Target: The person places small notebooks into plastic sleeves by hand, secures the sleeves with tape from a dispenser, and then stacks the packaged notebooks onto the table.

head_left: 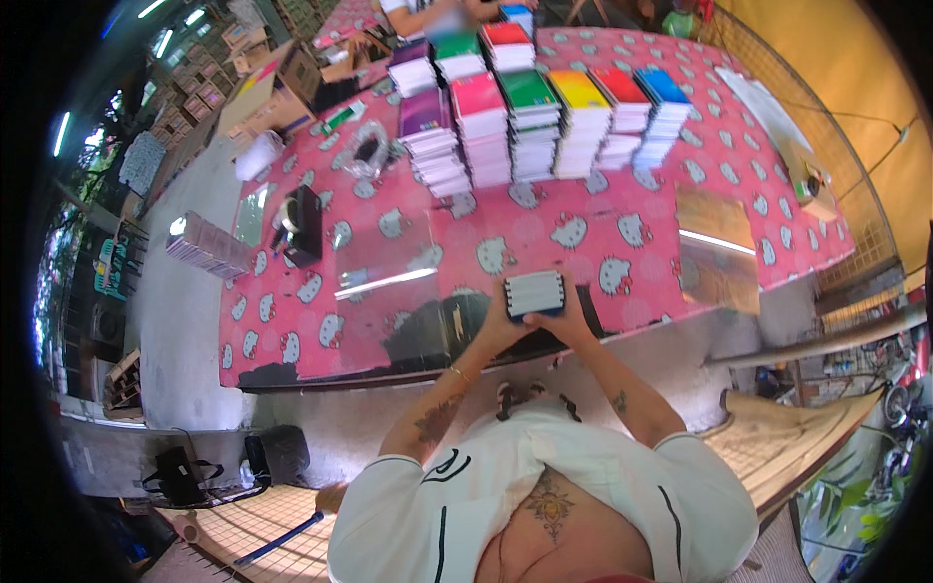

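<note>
A small stack of notebooks (535, 291) is gripped between my two hands above the table's near edge, page edges and dark blue covers showing. My left hand (499, 323) wraps around its left side, and my right hand (569, 317) closes on the right side. Farther back on the table (466, 253) stand tall piles of notebooks: purple (425, 114), pink (476, 95), green (528, 90), yellow (579, 90), red (619, 86) and blue (664, 86). Shorter-looking piles rise behind them.
A black box (303, 225) with a tape roll sits at the left. Beyond it lie a clear plastic bag (367, 151) and an open carton (277, 92). A brown sheet (716, 248) lies at the right. Another person's arm (413, 17) shows across the table.
</note>
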`<state>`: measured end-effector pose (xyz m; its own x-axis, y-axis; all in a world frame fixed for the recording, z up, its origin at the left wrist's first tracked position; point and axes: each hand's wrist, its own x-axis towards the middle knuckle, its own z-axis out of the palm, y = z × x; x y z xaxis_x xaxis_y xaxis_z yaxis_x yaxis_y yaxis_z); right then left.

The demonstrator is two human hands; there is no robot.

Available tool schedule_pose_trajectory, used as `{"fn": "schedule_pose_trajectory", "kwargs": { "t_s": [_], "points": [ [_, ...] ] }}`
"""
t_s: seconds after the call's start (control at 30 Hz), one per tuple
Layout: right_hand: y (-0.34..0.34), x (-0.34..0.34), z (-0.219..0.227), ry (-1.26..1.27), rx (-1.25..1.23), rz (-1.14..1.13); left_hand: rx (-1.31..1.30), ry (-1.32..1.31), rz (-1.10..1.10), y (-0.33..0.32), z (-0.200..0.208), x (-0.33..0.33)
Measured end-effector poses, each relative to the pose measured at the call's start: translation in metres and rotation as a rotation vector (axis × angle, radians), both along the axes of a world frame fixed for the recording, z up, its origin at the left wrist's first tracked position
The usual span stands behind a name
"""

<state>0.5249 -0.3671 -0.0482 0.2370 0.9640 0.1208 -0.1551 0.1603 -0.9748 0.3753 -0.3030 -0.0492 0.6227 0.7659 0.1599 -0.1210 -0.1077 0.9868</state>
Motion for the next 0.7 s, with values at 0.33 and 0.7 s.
{"fn": "schedule_pose_trajectory", "kwargs": {
  "t_s": [0.33, 0.7],
  "points": [
    [0.000, 0.028, -0.006, -0.209, 0.116, 0.089, 1.008, 0.788, 0.181, -0.032, 0.121, 0.015],
    [0.016, 0.021, 0.020, -0.494, 0.049, 0.171, 0.642, 0.921, 0.038, 0.009, 0.125, -0.017]
  ]
}}
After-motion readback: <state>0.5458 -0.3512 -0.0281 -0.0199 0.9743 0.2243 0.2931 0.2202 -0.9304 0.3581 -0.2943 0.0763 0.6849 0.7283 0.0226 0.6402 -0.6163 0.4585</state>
